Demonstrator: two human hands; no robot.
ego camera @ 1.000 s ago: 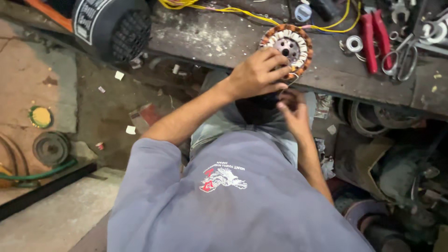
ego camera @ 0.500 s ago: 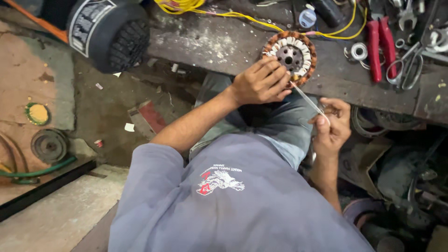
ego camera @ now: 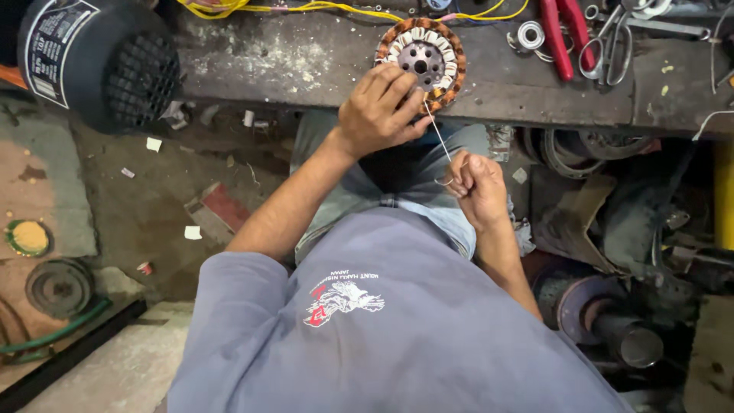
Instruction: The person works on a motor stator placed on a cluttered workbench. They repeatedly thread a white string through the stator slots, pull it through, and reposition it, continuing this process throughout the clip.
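- Head view, hands: left hand [ego camera: 378, 115] is closed on the near rim of the stator [ego camera: 422, 55], fingertips pressing the windings. Right hand [ego camera: 475, 187] is pinched shut on the lower end of a thin strand [ego camera: 438, 138], which runs taut from the stator down to it.
- Head view, position: stator lies flat on the worktop [ego camera: 306, 61], close to the front edge, above the person's lap.
- Risk, strand: it looks thin and under tension; in my judgement a sharp tug could snap it or cut into the copper coils' coating.
- Risk, stator: it sits near the edge with one hand steadying it. A pull toward the lap could drag it off the worktop if that grip slackens.
- Risk, fingers: a tight strand wrapped round a bare finger could bite the skin. Whether it is wrapped, I cannot tell.
- Risk, surroundings: yellow wires [ego camera: 306, 9] lie just behind the stator and could snag. Red pliers [ego camera: 562, 34] and scissors [ego camera: 608, 50] lie well apart, to the right.
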